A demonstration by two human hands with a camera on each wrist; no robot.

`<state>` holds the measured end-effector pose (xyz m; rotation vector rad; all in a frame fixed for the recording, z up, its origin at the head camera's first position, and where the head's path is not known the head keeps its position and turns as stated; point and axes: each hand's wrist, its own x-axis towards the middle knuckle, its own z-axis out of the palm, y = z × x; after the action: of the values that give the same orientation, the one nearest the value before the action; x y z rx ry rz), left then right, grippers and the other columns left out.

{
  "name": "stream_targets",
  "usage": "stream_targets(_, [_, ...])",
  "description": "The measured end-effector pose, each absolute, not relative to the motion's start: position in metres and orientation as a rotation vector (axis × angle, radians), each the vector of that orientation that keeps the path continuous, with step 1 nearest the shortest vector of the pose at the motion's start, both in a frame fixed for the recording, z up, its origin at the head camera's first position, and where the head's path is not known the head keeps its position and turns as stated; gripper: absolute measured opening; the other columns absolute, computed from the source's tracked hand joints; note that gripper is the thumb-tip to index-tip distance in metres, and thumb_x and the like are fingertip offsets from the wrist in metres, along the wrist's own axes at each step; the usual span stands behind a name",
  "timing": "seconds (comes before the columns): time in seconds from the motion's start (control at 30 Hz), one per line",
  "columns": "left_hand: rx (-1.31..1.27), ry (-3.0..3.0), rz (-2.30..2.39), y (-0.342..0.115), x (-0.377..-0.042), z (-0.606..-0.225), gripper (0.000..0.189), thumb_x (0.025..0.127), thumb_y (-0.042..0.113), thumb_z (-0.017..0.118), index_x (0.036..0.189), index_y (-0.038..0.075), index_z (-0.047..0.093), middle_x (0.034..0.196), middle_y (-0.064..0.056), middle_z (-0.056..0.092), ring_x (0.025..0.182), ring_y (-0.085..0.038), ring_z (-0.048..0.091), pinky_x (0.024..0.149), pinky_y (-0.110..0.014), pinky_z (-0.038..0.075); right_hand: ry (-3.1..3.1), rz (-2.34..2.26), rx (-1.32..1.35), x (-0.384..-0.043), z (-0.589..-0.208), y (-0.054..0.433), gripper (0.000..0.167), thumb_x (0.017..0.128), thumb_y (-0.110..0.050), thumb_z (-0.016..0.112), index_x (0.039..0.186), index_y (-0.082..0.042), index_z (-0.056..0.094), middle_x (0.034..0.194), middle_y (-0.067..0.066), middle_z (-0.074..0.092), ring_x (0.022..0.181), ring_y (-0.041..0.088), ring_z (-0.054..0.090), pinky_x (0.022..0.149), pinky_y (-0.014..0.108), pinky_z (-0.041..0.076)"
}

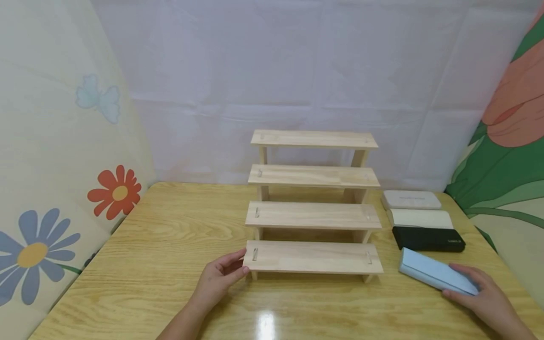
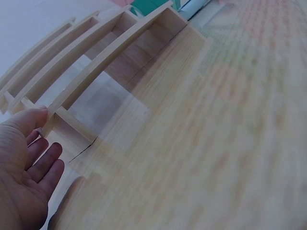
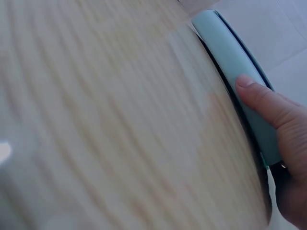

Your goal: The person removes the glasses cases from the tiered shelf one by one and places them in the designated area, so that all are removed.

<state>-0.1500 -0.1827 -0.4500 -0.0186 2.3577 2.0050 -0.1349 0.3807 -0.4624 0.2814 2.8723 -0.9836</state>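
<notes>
A four-tiered wooden display stand (image 1: pixel 314 257) rises like steps in the middle of the table. At the left end of its lowest shelf, my left hand (image 1: pixel 218 278) pinches the board's edge between thumb and forefinger. The left wrist view shows the other fingers of that hand (image 2: pixel 29 167) loosely bent, off the wood. On the right, my right hand (image 1: pixel 484 295) holds the near end of a light blue glasses case (image 1: pixel 435 271), which lies slantwise at the table. In the right wrist view the thumb presses along the side of this case (image 3: pixel 230 52).
Behind the blue case lie a black case (image 1: pixel 427 239), a cream case (image 1: pixel 420 218) and a white case (image 1: pixel 411 199), in a row right of the stand. The wood-grain table (image 1: pixel 170 236) ends at a white cloth backdrop (image 1: pixel 221 71). Flower-patterned panels flank both sides.
</notes>
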Motion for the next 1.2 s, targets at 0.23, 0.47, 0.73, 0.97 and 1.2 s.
stream_targets(0.23, [-0.039,2.374,1.995,-0.1824,-0.1502,-0.4492,0.046,0.085,0.006,0.074,0.127,-0.002,0.061,0.128,-0.02,0.064,0.108,-0.02,0.066,0.088,-0.021,0.057,2.882,-0.982,0.299,-0.1377,-0.4662,0.3821,0.101,0.082,-0.058,0.071,0.15,0.004,0.028,0.148,0.041,0.021,0.131,0.062,0.02,0.101,0.076,0.021])
stream_targets(0.47, [-0.027,2.362,2.003,-0.1824,-0.1503,-0.45,0.046,0.084,0.005,0.074,0.128,-0.002,0.06,0.129,-0.021,0.063,0.106,-0.014,0.067,0.089,-0.021,0.057,2.996,-0.994,0.334,-0.1358,-0.4695,0.3823,0.094,0.086,-0.048,0.072,0.149,0.006,0.028,0.15,0.041,0.018,0.135,0.062,0.015,0.105,0.076,0.018])
stream_targets(0.73, [-0.036,2.366,2.003,-0.1823,-0.1502,-0.449,0.045,0.084,0.005,0.074,0.127,-0.002,0.061,0.128,-0.02,0.063,0.104,-0.011,0.066,0.087,-0.019,0.056,3.018,-0.945,0.458,-0.1385,-0.47,0.3831,0.101,0.086,-0.05,0.071,0.151,0.007,0.019,0.154,0.04,0.005,0.139,0.062,0.007,0.109,0.075,0.014])
stream_targets(0.97, [-0.03,2.372,2.0,-0.1824,-0.1498,-0.4488,0.046,0.085,0.006,0.074,0.128,-0.001,0.06,0.13,-0.02,0.063,0.111,-0.021,0.066,0.09,-0.021,0.056,2.944,-0.941,0.576,-0.1397,-0.4638,0.381,0.106,0.088,-0.05,0.069,0.153,0.006,0.006,0.153,0.041,0.006,0.139,0.06,0.008,0.113,0.071,0.014])
stream_targets(1.2, [-0.029,2.369,2.001,-0.1826,-0.15,-0.4493,0.046,0.085,0.006,0.074,0.128,-0.001,0.06,0.13,-0.02,0.063,0.11,-0.02,0.066,0.09,-0.021,0.056,2.931,-1.029,0.621,-0.1449,-0.4631,0.3819,0.104,0.09,-0.05,0.067,0.153,0.005,0.005,0.154,0.04,0.007,0.141,0.058,0.009,0.115,0.069,0.015])
